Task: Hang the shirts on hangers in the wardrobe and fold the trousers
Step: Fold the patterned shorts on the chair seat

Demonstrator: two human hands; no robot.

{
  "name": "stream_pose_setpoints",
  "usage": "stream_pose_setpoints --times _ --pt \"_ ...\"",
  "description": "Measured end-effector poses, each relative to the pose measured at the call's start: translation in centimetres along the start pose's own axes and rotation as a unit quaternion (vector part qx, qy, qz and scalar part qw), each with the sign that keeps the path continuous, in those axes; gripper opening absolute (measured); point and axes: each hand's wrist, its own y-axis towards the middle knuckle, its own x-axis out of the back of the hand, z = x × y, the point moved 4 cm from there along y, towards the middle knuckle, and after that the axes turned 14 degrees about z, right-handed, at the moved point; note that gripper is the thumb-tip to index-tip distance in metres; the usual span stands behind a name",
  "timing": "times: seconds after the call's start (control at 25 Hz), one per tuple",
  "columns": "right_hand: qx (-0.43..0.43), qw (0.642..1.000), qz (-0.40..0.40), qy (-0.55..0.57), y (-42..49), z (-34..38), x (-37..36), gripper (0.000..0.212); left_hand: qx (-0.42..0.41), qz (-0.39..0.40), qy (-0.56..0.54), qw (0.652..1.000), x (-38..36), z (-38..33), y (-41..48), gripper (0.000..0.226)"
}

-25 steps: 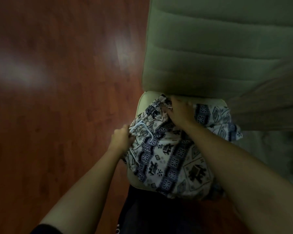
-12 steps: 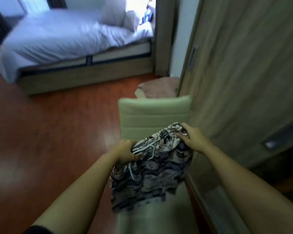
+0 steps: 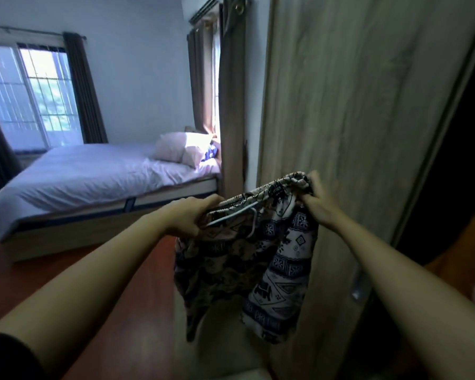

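Head view: left hand [image 3: 187, 215] and right hand [image 3: 313, 204] hold the patterned trousers [image 3: 258, 256] up in the air, between the person and the wardrobe door [image 3: 354, 105]. The left hand's fingers are curled round one end of the waistband, and the right hand grips the other end, which is bunched up, with its fingertips buried in the cloth. A white drawstring [image 3: 239, 215] loops out beside the left hand. The fabric hangs crumpled and folded over itself, so the leg shape and length are hard to make out. Below it is a pale surface [image 3: 231, 352], mostly covered by the cloth and cut off at the frame's bottom; cannot tell what it is. A door handle [image 3: 358, 283] is blurred, partly behind the right forearm. Right of the door is a dark opening [image 3: 455, 160]; nothing is readable inside. The bed [image 3: 93, 176] with pillows [image 3: 176, 149] sits well behind on the left, its near corner soft with blur.
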Motion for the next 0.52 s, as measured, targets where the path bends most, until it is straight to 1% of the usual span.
stream_pose_setpoints --times 0.08,0.12,0.2,0.24,0.32,0.36,0.4,0.48,0.52 --pt "0.018 0.999 -0.033 -0.017 -0.4 1.2 1.2 0.01 -0.046 -0.029 -0.037 0.998 1.5 -0.1 -0.3 0.076" --pt "0.025 0.998 -0.046 -0.025 -0.7 1.6 1.6 0.014 -0.067 -0.039 -0.048 0.996 2.3 -0.4 -0.4 0.076" --pt "0.031 0.997 -0.062 -0.032 -1.1 1.6 2.6 0.028 -0.099 -0.069 -0.057 0.991 3.6 -1.3 -0.7 0.091" --pt "0.032 0.996 -0.072 -0.036 -1.3 1.5 3.2 0.035 -0.1 -0.084 -0.073 0.989 4.0 -1.7 -0.8 0.098" --pt "0.031 0.993 -0.103 -0.041 -1.8 0.9 4.4 0.047 -0.094 -0.108 -0.118 0.983 4.7 -2.5 -0.9 0.1" --pt "0.031 0.992 -0.111 -0.041 -2.1 0.8 5.0 0.049 -0.087 -0.112 -0.142 0.98 4.9 -2.7 -0.8 0.097" --pt "0.025 0.993 -0.109 -0.034 -2.2 0.7 5.3 0.047 -0.081 -0.115 -0.169 0.976 5.3 -2.8 -0.9 0.091" --pt "0.017 0.996 -0.079 0.028 -2.4 0.8 5.7 0.032 -0.071 -0.134 -0.232 0.961 5.8 -2.5 -0.9 0.07" --pt "0.02 0.996 -0.055 0.071 -2.5 1.1 5.7 0.022 -0.061 -0.155 -0.278 0.946 6.1 -2.0 -0.9 0.057"
